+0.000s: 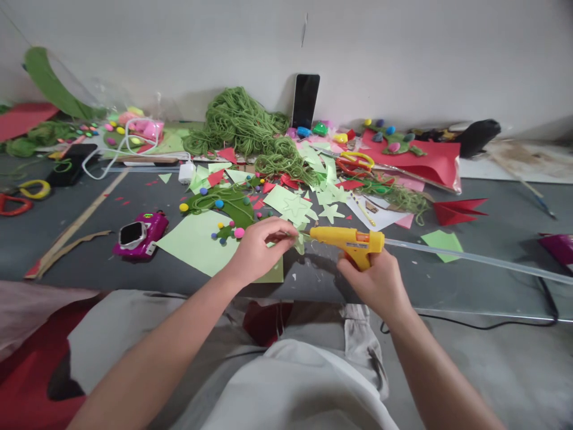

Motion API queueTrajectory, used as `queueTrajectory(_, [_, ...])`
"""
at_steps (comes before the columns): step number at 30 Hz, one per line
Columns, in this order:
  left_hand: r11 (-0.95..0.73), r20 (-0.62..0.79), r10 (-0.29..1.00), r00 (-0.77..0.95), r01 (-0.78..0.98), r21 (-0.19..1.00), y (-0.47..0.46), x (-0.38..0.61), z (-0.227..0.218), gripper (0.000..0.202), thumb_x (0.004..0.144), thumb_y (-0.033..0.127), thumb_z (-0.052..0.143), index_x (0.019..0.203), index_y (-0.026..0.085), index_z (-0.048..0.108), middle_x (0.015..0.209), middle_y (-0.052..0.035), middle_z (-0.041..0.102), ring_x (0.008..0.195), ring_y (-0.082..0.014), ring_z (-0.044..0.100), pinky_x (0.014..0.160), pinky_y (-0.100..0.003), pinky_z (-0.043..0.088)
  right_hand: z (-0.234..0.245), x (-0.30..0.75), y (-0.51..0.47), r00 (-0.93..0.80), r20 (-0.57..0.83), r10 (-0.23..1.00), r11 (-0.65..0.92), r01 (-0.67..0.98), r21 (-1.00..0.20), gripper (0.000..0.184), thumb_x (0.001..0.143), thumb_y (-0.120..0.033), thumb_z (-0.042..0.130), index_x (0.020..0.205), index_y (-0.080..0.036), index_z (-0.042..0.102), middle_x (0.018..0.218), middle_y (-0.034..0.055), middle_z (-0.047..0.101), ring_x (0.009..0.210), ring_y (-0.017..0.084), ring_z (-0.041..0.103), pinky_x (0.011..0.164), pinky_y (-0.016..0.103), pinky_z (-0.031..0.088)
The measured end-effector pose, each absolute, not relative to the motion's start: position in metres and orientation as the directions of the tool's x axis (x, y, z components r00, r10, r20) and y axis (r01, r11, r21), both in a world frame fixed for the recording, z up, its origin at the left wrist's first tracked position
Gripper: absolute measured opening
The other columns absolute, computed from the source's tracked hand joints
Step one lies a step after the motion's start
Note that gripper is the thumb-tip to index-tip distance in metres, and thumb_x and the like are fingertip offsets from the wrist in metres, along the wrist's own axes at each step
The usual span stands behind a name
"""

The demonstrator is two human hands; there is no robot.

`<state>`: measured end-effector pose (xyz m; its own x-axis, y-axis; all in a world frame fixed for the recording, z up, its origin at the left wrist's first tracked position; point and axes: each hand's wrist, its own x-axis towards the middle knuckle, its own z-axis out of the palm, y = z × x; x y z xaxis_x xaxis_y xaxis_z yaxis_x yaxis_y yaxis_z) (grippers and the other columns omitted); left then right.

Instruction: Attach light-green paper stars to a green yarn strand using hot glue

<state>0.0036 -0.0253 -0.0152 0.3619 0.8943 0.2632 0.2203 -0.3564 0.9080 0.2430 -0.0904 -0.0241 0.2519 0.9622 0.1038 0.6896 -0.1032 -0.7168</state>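
Observation:
My right hand (380,280) is wrapped around the handle of a yellow hot glue gun (344,237), its nozzle pointing left. A long clear glue stick (470,257) sticks out of its back end. Just left of the nozzle, my left hand (259,248) pinches a small pale green paper star (301,243), partly hidden by fingers and nozzle tip. Under my left forearm and hand lies a light green paper sheet (197,242). Pompoms (239,232) and a dark green felt piece (237,206) rest by that sheet. More cut stars (331,212) lie beyond the nozzle.
Green yarn (242,122) is heaped at the back near an upright phone (306,101). Scissors (356,160) lie among paper scraps; another pair (27,197) is far left. A smartwatch (133,235) sits on a purple object. A black cord (483,325) runs along the table's front edge.

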Motion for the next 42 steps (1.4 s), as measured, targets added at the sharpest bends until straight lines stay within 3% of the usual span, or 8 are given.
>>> queueTrajectory(13, [-0.349,0.256,0.899,0.355,0.228,0.909,-0.025,0.003,-0.016,0.005,0.089,0.021,0.070,0.093,0.021,0.073,0.099,-0.0065,0.073,0.084,-0.0171,0.071,0.074,-0.029,0.060,-0.023,0.243,-0.092,0.241,0.104,0.965,-0.099,0.701,-0.707,0.019,0.073,-0.037,0.064,0.072,-0.019,0.061,0.061,0.0023,0.066,0.056,0.019,0.063,0.054,0.027,0.046])
queueTrajectory(28, [-0.301,0.220,0.923,0.316,0.237,0.924,-0.025,0.004,-0.016,0.008,0.086,0.021,0.072,0.094,0.020,0.071,0.097,-0.0048,0.075,0.084,-0.0183,0.075,0.079,-0.030,0.062,-0.035,0.244,-0.091,0.160,0.322,0.933,0.062,0.812,-0.580,0.017,0.074,-0.036,0.061,0.069,-0.021,0.054,0.062,0.0013,0.059,0.058,0.020,0.058,0.059,0.031,0.045])
queueTrajectory(42, [-0.284,0.206,0.929,0.307,0.236,0.929,-0.027,0.004,-0.016,0.006,0.085,0.020,0.071,0.091,0.020,0.069,0.098,-0.0045,0.075,0.084,-0.0173,0.075,0.082,-0.030,0.063,-0.030,0.243,-0.092,0.144,0.325,0.935,0.089,0.790,-0.607,0.014,0.076,-0.029,0.060,0.072,-0.023,0.048,0.062,-0.0027,0.052,0.053,0.014,0.047,0.056,0.028,0.042])
